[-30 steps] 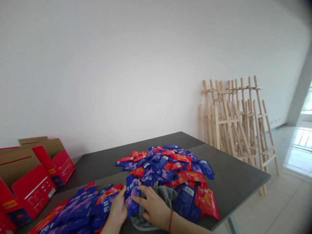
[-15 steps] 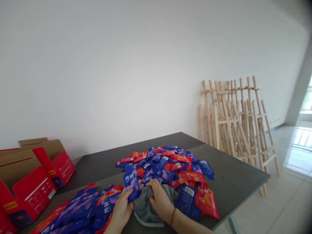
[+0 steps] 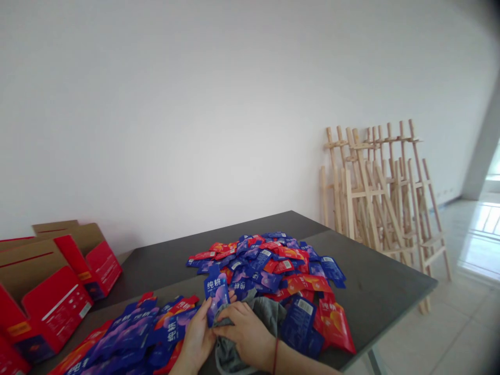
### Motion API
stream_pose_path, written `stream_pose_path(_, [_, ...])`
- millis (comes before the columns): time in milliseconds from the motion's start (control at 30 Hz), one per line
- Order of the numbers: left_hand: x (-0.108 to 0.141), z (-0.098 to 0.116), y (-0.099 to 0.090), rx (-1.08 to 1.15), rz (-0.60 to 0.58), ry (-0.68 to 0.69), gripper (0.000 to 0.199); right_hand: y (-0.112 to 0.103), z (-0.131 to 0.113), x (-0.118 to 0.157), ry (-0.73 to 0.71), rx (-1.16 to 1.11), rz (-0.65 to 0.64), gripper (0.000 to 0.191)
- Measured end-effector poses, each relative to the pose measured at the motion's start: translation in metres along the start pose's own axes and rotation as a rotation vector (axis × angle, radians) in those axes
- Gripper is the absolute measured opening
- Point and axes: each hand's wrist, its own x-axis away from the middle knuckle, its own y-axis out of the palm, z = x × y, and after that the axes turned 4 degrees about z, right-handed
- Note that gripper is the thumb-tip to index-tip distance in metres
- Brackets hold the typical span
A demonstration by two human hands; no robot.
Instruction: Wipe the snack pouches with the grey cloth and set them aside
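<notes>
My left hand (image 3: pixel 198 330) is closed around the lower part of a blue pouch (image 3: pixel 216 292) with white lettering and a purple fruit picture, held upright. A grey cloth (image 3: pixel 263 312) is gripped in my right hand (image 3: pixel 245 329), whose fingers press it against the pouch's lower right side. The rest of the cloth hangs over the table below that wrist. Behind both hands spreads a heap of blue and red pouches (image 3: pixel 262 261). Overlapping rows of blue and red pouches (image 3: pixel 133 333) lie left of my left hand.
Open red cardboard boxes (image 3: pixel 58 307) stand at the left on the dark table (image 3: pixel 164 265). The table's right edge runs past a large red pouch (image 3: pixel 335 325). Wooden easels (image 3: pixel 371 192) lean against the white wall at the right.
My right hand has moved left with the cloth, onto the lower part of the pouch. The pouch has shifted slightly right in my left hand's grip.
</notes>
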Motion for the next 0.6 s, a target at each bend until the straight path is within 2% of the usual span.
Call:
stream_pose_path(100, [0.000,0.000,0.000,-0.009,0.043,0.045,0.026,0.004,0.006,0.001,0.106,0.003,0.128,0.038])
stream_pose_path(200, [-0.001,-0.007,0.002,-0.010,0.116,0.079,0.014,0.004,0.008,0.000,0.177,-0.019,0.204,0.043])
stream_pose_path(333, [-0.002,-0.016,0.004,-0.011,0.176,0.065,0.012,0.004,0.005,-0.002,0.072,-0.014,0.159,0.035])
stream_pose_path(433, [-0.003,-0.017,0.003,-0.016,0.146,0.060,0.014,0.007,0.002,-0.003,-0.032,0.026,0.067,0.030])
stream_pose_path(500, [-0.005,-0.016,0.002,-0.023,0.136,0.076,0.014,0.008,0.001,-0.003,-0.015,0.035,0.070,0.033])
stream_pose_path(600, [-0.006,-0.016,-0.002,-0.076,0.206,0.154,0.013,0.004,0.004,-0.003,0.099,0.041,0.161,0.041])
